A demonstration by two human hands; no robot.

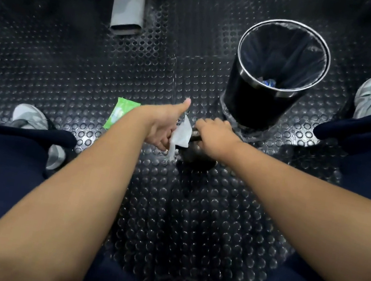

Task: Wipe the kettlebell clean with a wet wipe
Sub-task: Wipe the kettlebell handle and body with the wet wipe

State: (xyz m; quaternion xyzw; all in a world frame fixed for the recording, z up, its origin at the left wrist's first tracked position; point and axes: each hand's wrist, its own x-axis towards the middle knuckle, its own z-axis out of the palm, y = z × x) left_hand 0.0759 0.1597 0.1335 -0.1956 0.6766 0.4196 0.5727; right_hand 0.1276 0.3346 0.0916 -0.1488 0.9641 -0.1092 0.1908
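Black studded rubber floor point(168, 210) carries the kettlebell point(197, 158) at centre, just nearer than a black bin point(259, 98). The right grip point(214, 137) curls round its handle point(195, 135). The left grip point(159, 127), thumb raised, holds a white wet wipe point(182, 133) against the kettlebell's left side. A green wipe pack point(120, 115) lies just left.

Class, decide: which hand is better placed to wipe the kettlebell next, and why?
Left. The left hand holds the wipe right beside the kettlebell. The right hand grips the handle, so it is busy steadying it.
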